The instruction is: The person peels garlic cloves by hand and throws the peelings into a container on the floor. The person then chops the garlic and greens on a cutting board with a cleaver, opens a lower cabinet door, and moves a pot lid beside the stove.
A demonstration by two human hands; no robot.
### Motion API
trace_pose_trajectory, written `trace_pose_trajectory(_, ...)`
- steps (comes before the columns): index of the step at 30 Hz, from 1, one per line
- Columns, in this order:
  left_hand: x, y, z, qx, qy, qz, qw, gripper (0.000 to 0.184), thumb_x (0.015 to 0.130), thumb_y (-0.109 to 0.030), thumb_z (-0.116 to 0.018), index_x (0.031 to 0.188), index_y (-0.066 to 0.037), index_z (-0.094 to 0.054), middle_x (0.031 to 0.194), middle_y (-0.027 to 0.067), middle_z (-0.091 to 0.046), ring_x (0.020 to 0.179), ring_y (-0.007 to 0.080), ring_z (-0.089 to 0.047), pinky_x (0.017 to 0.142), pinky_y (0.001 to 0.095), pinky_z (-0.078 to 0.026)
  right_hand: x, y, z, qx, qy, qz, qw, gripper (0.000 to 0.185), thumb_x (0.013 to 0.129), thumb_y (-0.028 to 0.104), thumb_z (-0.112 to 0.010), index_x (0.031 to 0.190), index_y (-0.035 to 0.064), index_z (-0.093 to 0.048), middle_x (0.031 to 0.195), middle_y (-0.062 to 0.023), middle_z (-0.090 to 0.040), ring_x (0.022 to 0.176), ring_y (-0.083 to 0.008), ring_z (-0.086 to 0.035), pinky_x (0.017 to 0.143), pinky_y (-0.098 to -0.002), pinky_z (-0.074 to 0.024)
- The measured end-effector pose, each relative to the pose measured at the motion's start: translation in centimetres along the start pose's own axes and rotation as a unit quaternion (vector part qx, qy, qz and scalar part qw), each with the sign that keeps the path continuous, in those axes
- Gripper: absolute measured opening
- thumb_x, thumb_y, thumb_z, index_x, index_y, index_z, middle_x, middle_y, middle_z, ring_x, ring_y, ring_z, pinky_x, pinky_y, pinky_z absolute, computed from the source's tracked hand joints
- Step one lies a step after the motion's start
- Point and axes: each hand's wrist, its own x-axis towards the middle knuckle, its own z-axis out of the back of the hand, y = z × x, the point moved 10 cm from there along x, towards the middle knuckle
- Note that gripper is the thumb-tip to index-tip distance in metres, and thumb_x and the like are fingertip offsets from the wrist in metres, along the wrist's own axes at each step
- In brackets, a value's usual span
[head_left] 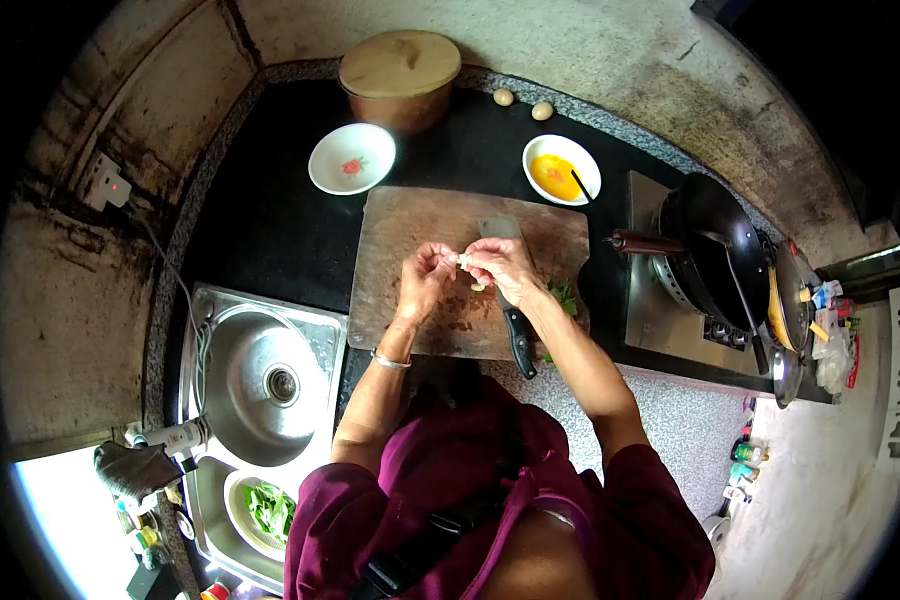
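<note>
Over the wooden cutting board (400, 225), my left hand (430, 275) and my right hand (502, 265) meet with pinched fingers. Between their fingertips is a small pale piece (461, 260), perhaps a garlic clove. Another small pale piece (478, 287) lies on the board just below my fingers. A knife (518, 335) rests on the board, its blade partly hidden under my right hand and its black handle over the front edge. Some green leaves (562, 295) are on the board's right side, partly behind my right forearm.
Behind the board stand a white bowl (352, 160), a lidded pot (398, 105), two eggs (503, 97) and a bowl of beaten egg (560, 170) with dark chopsticks. A wok (715, 240) sits on the stove at right. Left is a double sink (270, 385) with a basket of greens (268, 510).
</note>
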Motion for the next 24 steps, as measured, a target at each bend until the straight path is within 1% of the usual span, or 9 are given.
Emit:
trace_pose_trajectory(4, -0.4, 0.2, 0.8, 0.033, -0.045, 0.009, 0.998, 0.010, 0.087, -0.012, -0.058, 0.089, -0.002, -0.059, 0.065, -0.0038, -0.053, 0.054, 0.0032, -0.045, 0.048, 0.0175, -0.037, 0.4, 0.1, 0.8, -0.015, -0.029, 0.038, 0.999, 0.006, 0.079, 0.005, -0.063, 0.080, -0.0004, -0.061, 0.067, -0.0036, -0.059, 0.051, -0.0064, -0.049, 0.044, -0.0180, -0.0376)
trace_pose_trajectory(6, -0.9, -0.2, 1.2, 0.053, -0.069, 0.006, 0.996, 0.012, 0.086, -0.012, -0.060, 0.089, -0.001, -0.061, 0.065, -0.0031, -0.055, 0.054, 0.0033, -0.046, 0.048, 0.0180, -0.037, 0.6, 0.7, 1.5, -0.045, -0.050, 0.103, 0.992, 0.006, 0.079, 0.006, -0.064, 0.079, 0.0001, -0.063, 0.065, -0.0023, -0.060, 0.051, -0.0056, -0.049, 0.045, -0.0183, -0.0385)
trace_pose_trajectory(7, -1.1, -0.1, 1.1, 0.053, -0.068, 0.006, 0.996, 0.012, 0.086, -0.012, -0.060, 0.089, -0.001, -0.061, 0.065, -0.0031, -0.055, 0.054, 0.0033, -0.046, 0.048, 0.0180, -0.037, 0.6, 0.5, 1.6, -0.044, -0.050, 0.103, 0.992, 0.006, 0.079, 0.006, -0.064, 0.079, 0.0001, -0.063, 0.065, -0.0023, -0.060, 0.051, -0.0056, -0.049, 0.045, -0.0183, -0.0385)
trace_pose_trajectory(9, -1.5, -0.2, 0.9, 0.134, -0.071, 0.005, 0.988, 0.017, 0.086, -0.015, -0.060, 0.094, 0.000, -0.063, 0.064, -0.0022, -0.055, 0.052, 0.0032, -0.046, 0.045, 0.0172, -0.035, -0.1, 2.1, 1.7, -0.181, -0.104, 0.173, 0.962, 0.006, 0.078, 0.006, -0.064, 0.079, 0.0009, -0.065, 0.064, -0.0007, -0.060, 0.053, -0.0047, -0.051, 0.047, -0.0188, -0.0405)
trace_pose_trajectory(16, -1.6, -0.6, -0.4, 0.093, -0.067, 0.026, 0.993, 0.021, 0.085, -0.016, -0.062, 0.099, 0.000, -0.063, 0.063, -0.0027, -0.055, 0.051, 0.0029, -0.044, 0.044, 0.0169, -0.035, -1.2, 2.9, -0.4, -0.253, -0.084, 0.202, 0.943, 0.005, 0.077, 0.006, -0.064, 0.080, 0.0031, -0.066, 0.066, 0.0004, -0.061, 0.057, -0.0048, -0.053, 0.050, -0.0199, -0.0432)
trace_pose_trajectory(17, -1.7, -0.8, -0.5, 0.093, -0.066, 0.026, 0.993, 0.021, 0.085, -0.016, -0.062, 0.099, 0.000, -0.063, 0.063, -0.0027, -0.055, 0.051, 0.0029, -0.044, 0.044, 0.0169, -0.035, -1.1, 2.1, 0.1, -0.204, -0.074, 0.161, 0.963, 0.004, 0.077, 0.006, -0.064, 0.079, 0.0027, -0.066, 0.066, 0.0003, -0.061, 0.057, -0.0049, -0.052, 0.050, -0.0198, -0.0433)
trace_pose_trajectory(20, -1.6, -0.8, -0.6, 0.072, -0.039, 0.030, 0.996, 0.020, 0.085, -0.017, -0.061, 0.096, -0.001, -0.063, 0.062, -0.0031, -0.054, 0.050, 0.0028, -0.042, 0.043, 0.0170, -0.034, -0.9, 2.1, 0.2, -0.192, -0.038, 0.105, 0.975, 0.004, 0.076, 0.005, -0.063, 0.078, 0.0026, -0.066, 0.066, 0.0001, -0.060, 0.056, -0.0052, -0.052, 0.050, -0.0197, -0.0435)
trace_pose_trajectory(22, -1.2, 0.0, -1.0, 0.036, 0.006, 0.043, 0.998, 0.018, 0.086, -0.018, -0.060, 0.091, -0.002, -0.063, 0.062, -0.0032, -0.053, 0.049, 0.0027, -0.041, 0.043, 0.0170, -0.032, -0.8, 2.5, 0.4, -0.196, -0.025, 0.111, 0.974, 0.003, 0.076, 0.004, -0.063, 0.077, 0.0018, -0.065, 0.065, -0.0005, -0.060, 0.054, -0.0046, -0.050, 0.048, -0.0186, -0.0406)
trace_pose_trajectory(24, -1.0, 0.2, -1.1, 0.043, 0.018, 0.040, 0.998, 0.018, 0.087, -0.019, -0.060, 0.090, -0.002, -0.063, 0.062, -0.0033, -0.053, 0.048, 0.0026, -0.040, 0.042, 0.0171, -0.031, -0.4, 1.2, 0.5, -0.109, 0.025, 0.058, 0.992, 0.004, 0.076, 0.006, -0.064, 0.074, 0.0030, -0.065, 0.063, -0.0004, -0.059, 0.053, -0.0050, -0.049, 0.045, -0.0176, -0.0375)
